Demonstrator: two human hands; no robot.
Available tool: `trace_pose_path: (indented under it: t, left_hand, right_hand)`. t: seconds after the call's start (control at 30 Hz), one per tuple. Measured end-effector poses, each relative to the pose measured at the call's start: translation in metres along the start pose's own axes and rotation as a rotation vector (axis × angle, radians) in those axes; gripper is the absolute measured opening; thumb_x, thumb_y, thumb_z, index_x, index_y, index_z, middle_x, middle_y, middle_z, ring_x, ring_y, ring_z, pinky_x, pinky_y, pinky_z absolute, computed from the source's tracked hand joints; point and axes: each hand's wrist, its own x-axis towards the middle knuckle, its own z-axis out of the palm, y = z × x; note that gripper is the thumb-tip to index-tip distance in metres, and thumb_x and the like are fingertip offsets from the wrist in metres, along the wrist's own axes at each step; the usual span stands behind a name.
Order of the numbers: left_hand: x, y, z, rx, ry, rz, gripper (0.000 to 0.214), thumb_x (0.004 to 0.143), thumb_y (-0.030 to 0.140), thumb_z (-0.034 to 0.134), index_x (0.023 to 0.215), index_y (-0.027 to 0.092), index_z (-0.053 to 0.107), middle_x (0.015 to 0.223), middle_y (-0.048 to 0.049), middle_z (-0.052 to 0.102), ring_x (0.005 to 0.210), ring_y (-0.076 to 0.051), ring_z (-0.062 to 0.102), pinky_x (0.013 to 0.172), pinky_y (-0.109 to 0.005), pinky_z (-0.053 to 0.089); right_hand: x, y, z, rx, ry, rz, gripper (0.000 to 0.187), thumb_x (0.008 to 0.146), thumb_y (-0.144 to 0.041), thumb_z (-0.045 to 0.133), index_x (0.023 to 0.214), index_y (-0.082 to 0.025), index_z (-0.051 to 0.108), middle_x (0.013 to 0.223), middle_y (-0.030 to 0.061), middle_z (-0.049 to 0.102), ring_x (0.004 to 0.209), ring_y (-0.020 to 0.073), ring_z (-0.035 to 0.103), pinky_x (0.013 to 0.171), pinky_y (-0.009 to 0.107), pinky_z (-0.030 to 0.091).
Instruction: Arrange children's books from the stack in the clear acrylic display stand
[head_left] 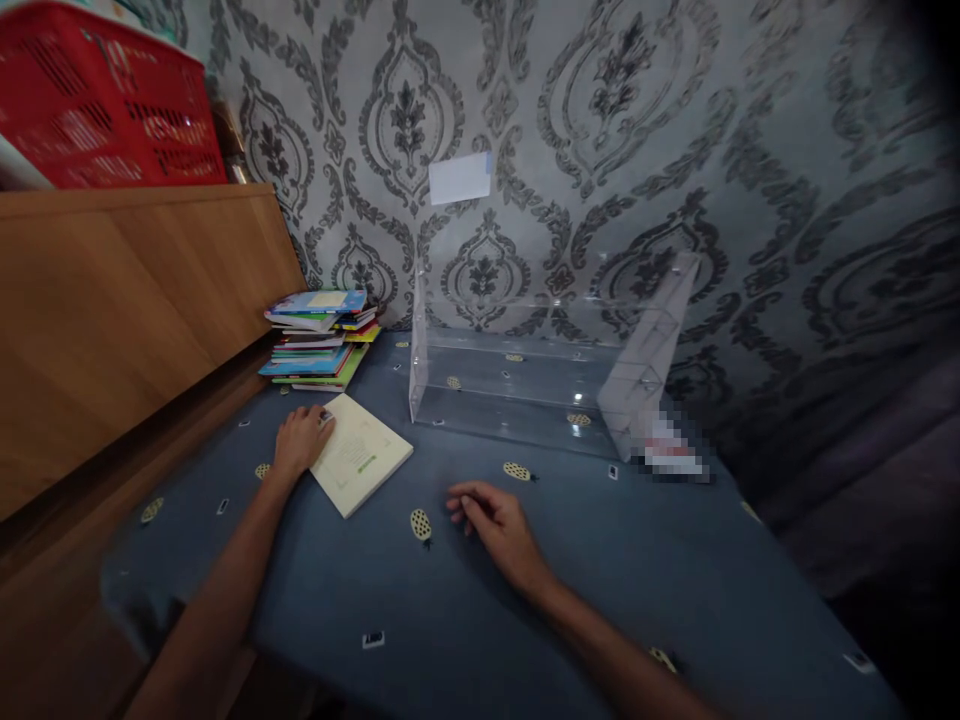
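A pale yellow book lies flat on the blue patterned tablecloth. My left hand rests on the book's left corner, fingers curled over its edge. My right hand lies on the cloth to the right of the book, fingers loosely bent, holding nothing. A stack of several colourful books sits behind the left hand. An empty clear acrylic shelf stands against the wall behind the right hand.
A wooden cabinet side runs along the left, with a red plastic basket on top. Patterned wallpaper with a small white card stuck on it forms the back. The table's edge falls off at the right.
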Motion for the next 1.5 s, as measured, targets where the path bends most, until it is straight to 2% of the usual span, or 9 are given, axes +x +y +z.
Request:
trace_pose_path:
  t: [0.17, 0.37, 0.47, 0.57, 0.77, 0.87, 1.0, 1.23, 1.5]
  left_hand:
    - [-0.001, -0.003, 0.001, 0.028, 0.015, 0.045, 0.041, 0.100, 0.043, 0.037, 0.119, 0.019, 0.063, 0.111, -0.0143, 0.066, 0.106, -0.031, 0.062, 0.086, -0.040, 0.051]
    - [-0.003, 0.001, -0.004, 0.046, 0.003, 0.039, 0.042, 0.100, 0.042, 0.036, 0.120, 0.018, 0.064, 0.112, -0.0153, 0.065, 0.105, -0.031, 0.061, 0.086, -0.040, 0.050]
    - [-0.007, 0.004, -0.010, 0.062, -0.005, 0.045, 0.043, 0.100, 0.042, 0.035, 0.119, 0.018, 0.065, 0.109, -0.0148, 0.066, 0.105, -0.030, 0.062, 0.084, -0.038, 0.050]
    - [-0.011, 0.008, -0.016, 0.066, -0.020, 0.049, 0.043, 0.099, 0.042, 0.034, 0.117, 0.019, 0.066, 0.108, -0.0133, 0.067, 0.104, -0.029, 0.064, 0.079, -0.035, 0.049]
    - [-0.015, 0.019, -0.024, 0.080, -0.069, 0.065, 0.045, 0.099, 0.044, 0.033, 0.103, 0.018, 0.069, 0.103, -0.0133, 0.073, 0.097, -0.030, 0.069, 0.071, -0.033, 0.047]
    - [-0.017, 0.029, -0.027, 0.095, -0.113, 0.090, 0.050, 0.100, 0.047, 0.031, 0.097, 0.017, 0.070, 0.097, -0.0152, 0.075, 0.093, -0.032, 0.071, 0.070, -0.034, 0.046]
    - [-0.023, 0.046, -0.029, 0.094, -0.132, 0.166, 0.047, 0.100, 0.044, 0.031, 0.103, 0.019, 0.070, 0.095, -0.0142, 0.076, 0.091, -0.031, 0.072, 0.069, -0.033, 0.044]
    - [-0.036, 0.068, -0.022, -0.047, -0.125, 0.252, 0.039, 0.101, 0.039, 0.034, 0.122, 0.021, 0.063, 0.092, -0.0097, 0.076, 0.085, -0.025, 0.072, 0.069, -0.030, 0.043]
    - [-0.051, 0.096, -0.014, -0.255, -0.172, 0.433, 0.035, 0.100, 0.034, 0.039, 0.123, 0.022, 0.063, 0.080, -0.0039, 0.074, 0.072, -0.020, 0.069, 0.065, -0.028, 0.039]
  right_hand:
    - [-0.004, -0.005, 0.002, -0.050, 0.013, -0.011, 0.030, 0.089, -0.039, 0.054, 0.097, -0.017, 0.072, 0.089, 0.0084, 0.073, 0.075, 0.0176, 0.067, 0.063, 0.029, 0.054]
    - [-0.006, -0.005, 0.001, -0.142, 0.026, -0.033, 0.029, 0.092, -0.032, 0.049, 0.100, -0.017, 0.072, 0.082, 0.0058, 0.071, 0.066, 0.0151, 0.063, 0.062, 0.028, 0.053]
    - [-0.006, -0.005, 0.000, -0.201, 0.071, -0.144, 0.026, 0.092, -0.028, 0.049, 0.097, -0.018, 0.072, 0.089, 0.0072, 0.070, 0.076, 0.0180, 0.065, 0.067, 0.031, 0.054]
    - [-0.005, -0.003, 0.000, -0.274, 0.140, -0.237, 0.025, 0.091, -0.024, 0.049, 0.097, -0.019, 0.072, 0.103, 0.0102, 0.069, 0.095, 0.0221, 0.066, 0.080, 0.036, 0.055]
    - [-0.004, 0.006, 0.002, -0.380, 0.242, -0.276, 0.028, 0.092, -0.022, 0.046, 0.105, -0.021, 0.071, 0.119, 0.0131, 0.063, 0.102, 0.0238, 0.065, 0.078, 0.037, 0.056]
    - [-0.005, 0.005, 0.000, -0.427, 0.239, -0.305, 0.028, 0.092, -0.021, 0.047, 0.107, -0.022, 0.070, 0.121, 0.0129, 0.061, 0.113, 0.0257, 0.062, 0.088, 0.041, 0.055]
    - [-0.004, 0.004, -0.007, -0.478, 0.216, -0.290, 0.028, 0.092, -0.021, 0.047, 0.111, -0.022, 0.068, 0.126, 0.0138, 0.059, 0.116, 0.0265, 0.061, 0.087, 0.042, 0.056]
    - [0.008, 0.016, -0.030, -0.587, 0.326, -0.297, 0.031, 0.090, -0.019, 0.046, 0.110, -0.021, 0.068, 0.125, 0.0143, 0.060, 0.115, 0.0282, 0.061, 0.091, 0.045, 0.055]
    - [0.021, 0.024, -0.063, -0.797, 0.411, -0.290, 0.029, 0.088, -0.020, 0.046, 0.104, -0.019, 0.070, 0.112, 0.0133, 0.065, 0.112, 0.0298, 0.060, 0.099, 0.049, 0.049]
